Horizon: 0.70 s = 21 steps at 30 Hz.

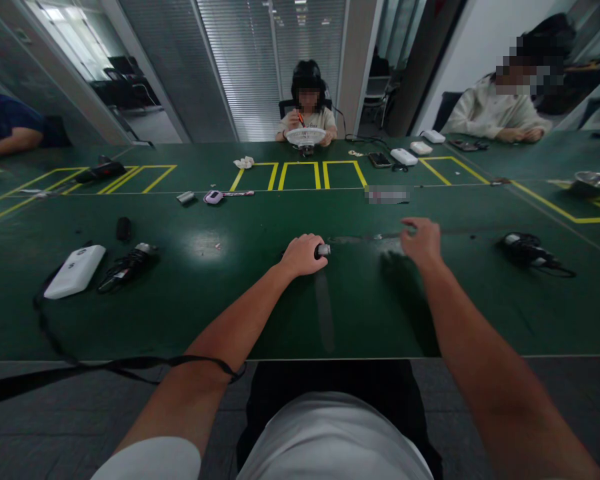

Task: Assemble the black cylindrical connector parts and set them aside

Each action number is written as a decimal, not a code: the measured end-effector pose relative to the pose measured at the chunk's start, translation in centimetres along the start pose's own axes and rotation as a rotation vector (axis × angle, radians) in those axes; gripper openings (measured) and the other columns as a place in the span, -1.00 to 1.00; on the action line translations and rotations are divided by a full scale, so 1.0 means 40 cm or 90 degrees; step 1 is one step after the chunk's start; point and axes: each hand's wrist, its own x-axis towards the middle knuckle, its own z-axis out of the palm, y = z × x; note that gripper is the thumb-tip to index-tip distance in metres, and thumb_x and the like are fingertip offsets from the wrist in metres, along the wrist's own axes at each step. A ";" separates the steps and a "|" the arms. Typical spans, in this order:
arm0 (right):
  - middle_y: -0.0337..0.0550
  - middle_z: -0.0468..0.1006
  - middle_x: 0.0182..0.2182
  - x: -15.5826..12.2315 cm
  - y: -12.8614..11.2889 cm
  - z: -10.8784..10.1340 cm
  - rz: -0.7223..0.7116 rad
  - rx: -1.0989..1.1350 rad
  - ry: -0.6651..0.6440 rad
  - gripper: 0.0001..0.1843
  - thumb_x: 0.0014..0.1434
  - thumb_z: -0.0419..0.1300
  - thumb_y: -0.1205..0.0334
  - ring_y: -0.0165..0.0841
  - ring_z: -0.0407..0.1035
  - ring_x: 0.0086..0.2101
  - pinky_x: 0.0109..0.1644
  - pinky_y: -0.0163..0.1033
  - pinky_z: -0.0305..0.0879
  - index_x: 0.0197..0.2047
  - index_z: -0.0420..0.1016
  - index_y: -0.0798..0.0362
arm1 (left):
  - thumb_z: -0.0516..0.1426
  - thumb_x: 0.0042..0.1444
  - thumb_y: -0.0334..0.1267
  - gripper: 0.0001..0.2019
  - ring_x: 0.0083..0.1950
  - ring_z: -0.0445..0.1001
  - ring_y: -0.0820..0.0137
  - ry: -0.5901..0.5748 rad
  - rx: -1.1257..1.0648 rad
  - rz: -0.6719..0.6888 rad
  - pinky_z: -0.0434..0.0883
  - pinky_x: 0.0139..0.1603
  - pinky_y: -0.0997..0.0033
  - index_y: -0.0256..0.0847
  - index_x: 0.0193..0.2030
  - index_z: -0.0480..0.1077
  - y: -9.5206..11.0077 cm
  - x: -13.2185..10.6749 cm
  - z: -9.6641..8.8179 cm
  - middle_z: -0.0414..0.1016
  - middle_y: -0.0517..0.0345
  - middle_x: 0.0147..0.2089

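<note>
Gripping a small dark cylindrical object [323, 251] with a silvery tip, the left hand [304, 255] is lying curled into a loose fist on the green table [260, 300], fingers wrapped around the piece so that only its end is poking out to the right. What the object is exactly cannot be told. Hovering just above the tabletop a little to the right, the right hand [421, 241] is holding nothing; its fingers are partly spread and bent downward, casting a shadow on the surface beneath. A thin metal strip [380, 236] is lying on the table between the two hands, near the right fingertips. Farther left, a white power bank [75, 271] and a bundle of black cable [127, 265] are resting well apart from both hands.
</note>
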 end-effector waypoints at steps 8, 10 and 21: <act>0.32 0.27 0.17 0.021 0.267 -0.107 0.331 -0.253 0.042 -0.42 0.13 0.20 0.27 -0.02 0.16 0.11 -0.01 0.05 0.16 0.24 0.39 0.08 | 0.15 0.09 -0.08 -0.69 -0.08 0.38 0.22 0.017 0.013 0.013 0.36 -0.06 0.18 -0.17 -0.07 0.38 -0.009 0.005 0.006 0.45 0.04 -0.10; 0.28 0.25 0.19 0.020 0.303 -0.116 0.381 -0.283 0.030 -0.44 0.19 0.17 0.20 -0.03 0.14 0.15 0.02 0.05 0.17 0.25 0.36 0.07 | 0.15 0.08 -0.08 -0.69 -0.09 0.38 0.22 0.020 0.015 0.011 0.35 -0.07 0.18 -0.17 -0.07 0.38 -0.009 0.004 0.007 0.45 0.03 -0.10; 0.39 0.35 0.07 0.081 0.432 -0.108 0.439 -0.321 -0.012 -0.63 0.13 0.31 0.22 0.03 0.17 0.07 -0.13 0.08 0.12 0.03 0.61 0.04 | 0.15 0.09 -0.09 -0.71 -0.10 0.38 0.23 0.022 0.010 -0.004 0.35 -0.09 0.20 -0.16 -0.10 0.39 0.003 0.009 0.011 0.45 0.05 -0.12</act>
